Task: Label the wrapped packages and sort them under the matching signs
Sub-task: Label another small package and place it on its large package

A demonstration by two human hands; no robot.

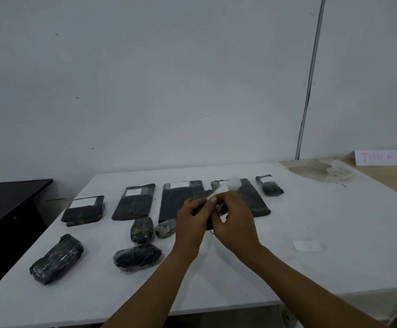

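left hand [190,215] and right hand [234,218] | fingers of both pinch one white label strip [220,189] | strip slants up-right above flat packages [181,200] | rounded unlabeled packages [137,255] lie counter-left, nearer left hand

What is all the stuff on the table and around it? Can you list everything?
flat packages: four or so, black wrap, back row on the table; three show white labels, one is partly hidden by the hands
lumpy packages: five, black wrap, four in front left, one at back right
label strip: one, white, pinched between both hands
paper scrap: one, white, on the table to the right
signs: two, white with red writing, against the wall far right
table: one, white
dark furniture: one, black, at left
pole: one, grey, against the wall
left hand: one, holding the strip
right hand: one, holding the strip
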